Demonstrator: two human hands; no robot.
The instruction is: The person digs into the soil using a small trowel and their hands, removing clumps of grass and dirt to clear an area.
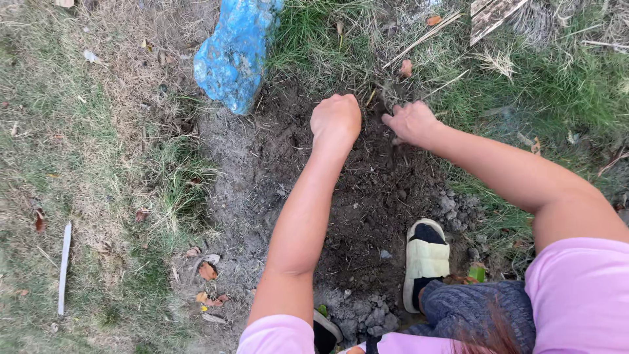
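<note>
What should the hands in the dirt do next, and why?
Probably pull the loosened soil back toward the body. Both the left hand and the right hand are pressed into the far edge of the dark dug patch, right where it meets the grass. The left is closed in a fist, perhaps around dirt, though that cannot be seen.
</note>
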